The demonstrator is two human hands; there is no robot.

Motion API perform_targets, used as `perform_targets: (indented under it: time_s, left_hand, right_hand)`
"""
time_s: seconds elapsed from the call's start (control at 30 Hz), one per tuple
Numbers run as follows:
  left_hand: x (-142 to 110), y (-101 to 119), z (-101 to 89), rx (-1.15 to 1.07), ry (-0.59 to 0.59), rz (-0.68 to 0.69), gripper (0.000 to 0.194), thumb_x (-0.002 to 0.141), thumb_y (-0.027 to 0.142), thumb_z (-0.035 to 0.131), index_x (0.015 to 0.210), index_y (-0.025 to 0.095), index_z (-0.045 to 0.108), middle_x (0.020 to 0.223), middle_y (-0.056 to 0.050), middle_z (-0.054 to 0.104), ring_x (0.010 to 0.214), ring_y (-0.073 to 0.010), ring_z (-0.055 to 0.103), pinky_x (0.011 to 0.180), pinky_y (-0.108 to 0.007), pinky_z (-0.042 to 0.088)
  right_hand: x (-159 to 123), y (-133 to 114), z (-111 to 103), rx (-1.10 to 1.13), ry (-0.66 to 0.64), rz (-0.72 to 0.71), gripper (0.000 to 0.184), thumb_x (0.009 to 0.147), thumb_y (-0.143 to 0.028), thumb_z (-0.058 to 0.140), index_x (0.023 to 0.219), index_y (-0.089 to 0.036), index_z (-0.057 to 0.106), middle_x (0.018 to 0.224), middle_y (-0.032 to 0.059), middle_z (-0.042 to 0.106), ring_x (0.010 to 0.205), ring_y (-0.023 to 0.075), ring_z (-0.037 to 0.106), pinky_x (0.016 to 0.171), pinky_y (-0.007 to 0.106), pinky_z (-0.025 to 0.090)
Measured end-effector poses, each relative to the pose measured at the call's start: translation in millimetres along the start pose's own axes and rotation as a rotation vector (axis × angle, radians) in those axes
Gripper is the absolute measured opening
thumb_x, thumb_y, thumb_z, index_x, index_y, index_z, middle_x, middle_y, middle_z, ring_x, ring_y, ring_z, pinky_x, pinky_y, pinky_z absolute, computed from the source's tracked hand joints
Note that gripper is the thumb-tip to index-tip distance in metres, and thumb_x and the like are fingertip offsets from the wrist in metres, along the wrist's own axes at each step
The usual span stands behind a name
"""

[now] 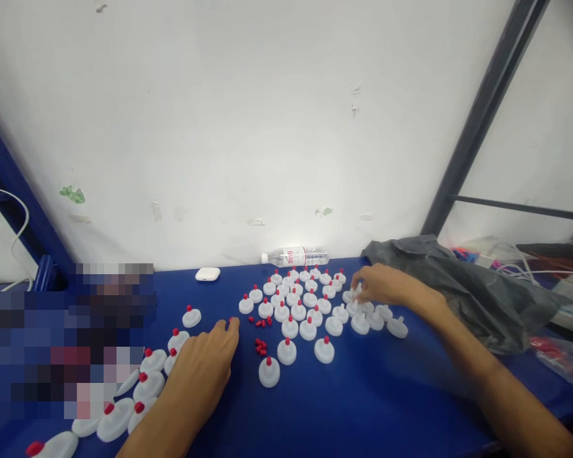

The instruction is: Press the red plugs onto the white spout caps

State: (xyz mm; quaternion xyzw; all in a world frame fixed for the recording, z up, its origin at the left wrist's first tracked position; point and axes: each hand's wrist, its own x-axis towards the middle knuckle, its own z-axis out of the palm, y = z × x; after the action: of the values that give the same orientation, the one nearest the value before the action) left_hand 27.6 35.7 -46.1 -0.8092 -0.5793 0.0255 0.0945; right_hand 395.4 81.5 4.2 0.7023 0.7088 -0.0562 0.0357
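Observation:
My left hand (209, 356) is low over the blue table, its fingers closed in a pinch with a bit of a red cap (231, 319) showing at the fingertips. Beside it lie small loose red caps (260, 347). At the right of the cluster, my right hand (379, 285) has its fingers closed around the top of a white round plastic piece (347, 297); the fingers partly hide it. Near that hand, several white pieces (397, 327) have bare spouts. Many others in the middle, such as one white piece (269, 373), have red caps on their spouts.
More capped white pieces (117, 420) spread along the left side of the blue table (363, 407). A clear bottle (296, 256) lies against the wall, with a white case (207, 274) to its left. Grey plastic sheeting (477, 286) and a bag of red parts (566, 359) are at right.

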Motion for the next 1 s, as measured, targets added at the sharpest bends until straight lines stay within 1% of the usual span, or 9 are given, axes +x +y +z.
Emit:
perform_targets:
  time_s: [0.2,0.3,0.37,0.5,0.6,0.67,0.73,0.87,1.0]
  left_hand:
    - [1,0,-3.9,0.06,-0.047,-0.008,0.051,0.092,-0.005,0.036,0.13,0.016,0.063,0.111,-0.013,0.079,0.092,-0.0319,0.081,0.074,-0.04,0.061]
    - [2,2,-5.6,0.064,-0.056,-0.016,0.045,0.094,-0.004,0.036,0.119,0.017,0.067,0.107,-0.011,0.078,0.09,-0.0308,0.08,0.072,-0.038,0.059]
    - [1,4,-8.7,0.061,-0.053,-0.03,0.041,0.096,-0.001,0.036,0.116,0.017,0.067,0.109,-0.011,0.077,0.09,-0.0304,0.08,0.071,-0.037,0.058]
    - [-6,7,-19.1,0.017,-0.033,-0.068,0.034,0.101,0.008,0.034,0.112,0.02,0.064,0.11,-0.01,0.076,0.094,-0.0302,0.079,0.07,-0.036,0.055]
    - [-14,5,-25.8,-0.033,-0.035,-0.116,0.032,0.104,0.016,0.032,0.111,0.026,0.062,0.101,-0.004,0.077,0.09,-0.0284,0.079,0.072,-0.038,0.055]
    - [-18,2,-26.5,-0.109,-0.021,-0.131,0.035,0.105,0.021,0.031,0.114,0.029,0.063,0.098,-0.001,0.078,0.089,-0.0274,0.079,0.075,-0.04,0.056]
    - [-20,-2,-22.9,-0.234,0.054,-0.105,0.036,0.104,0.027,0.032,0.117,0.031,0.066,0.1,0.0,0.08,0.089,-0.0279,0.079,0.075,-0.042,0.058]
    - [-17,-6,-10.0,-0.438,0.367,0.028,0.038,0.101,0.037,0.036,0.11,0.031,0.072,0.102,0.0,0.083,0.089,-0.0282,0.081,0.073,-0.042,0.063]
    - [-14,1,-9.1,-0.481,0.58,0.166,0.037,0.105,0.037,0.038,0.1,0.032,0.074,0.095,0.004,0.084,0.081,-0.0226,0.083,0.066,-0.035,0.066]
  right_hand:
    - [-7,-1,-10,0.042,-0.024,-0.029,0.03,0.103,-0.047,0.066,0.111,-0.018,0.072,0.097,0.0035,0.074,0.083,0.0177,0.07,0.082,0.038,0.06]
    - [-12,-4,-11,0.063,-0.062,-0.072,0.025,0.096,-0.039,0.078,0.11,-0.019,0.074,0.099,0.0025,0.075,0.084,0.0174,0.07,0.083,0.038,0.059]
    - [-13,-7,-10,0.069,-0.075,-0.087,0.021,0.095,-0.034,0.079,0.108,-0.018,0.074,0.1,0.0023,0.075,0.086,0.0177,0.071,0.085,0.039,0.06]
    - [-11,-11,-6,0.09,-0.094,-0.118,0.02,0.099,-0.036,0.074,0.105,-0.017,0.072,0.101,0.0028,0.074,0.088,0.0178,0.071,0.085,0.039,0.06]
    - [-7,-7,-5,0.121,-0.109,-0.147,0.023,0.1,-0.039,0.073,0.103,-0.016,0.071,0.099,0.0023,0.073,0.086,0.0175,0.071,0.083,0.038,0.061]
    - [-6,-4,-7,0.154,-0.069,-0.18,0.023,0.099,-0.038,0.074,0.098,-0.016,0.071,0.095,0.0016,0.073,0.086,0.0176,0.071,0.083,0.038,0.061]
    - [-7,-3,-10,0.202,0.024,-0.212,0.02,0.099,-0.036,0.073,0.094,-0.016,0.071,0.093,0.0025,0.075,0.088,0.0191,0.072,0.083,0.037,0.06]
    - [-16,-14,-15,0.336,0.28,-0.288,0.017,0.105,-0.034,0.057,0.106,-0.019,0.065,0.108,0.009,0.078,0.1,0.0228,0.075,0.082,0.033,0.058]
    - [-23,-43,-5,0.411,0.433,-0.505,0.02,0.11,-0.038,0.05,0.11,-0.021,0.061,0.114,0.0083,0.076,0.103,0.021,0.074,0.086,0.033,0.058]
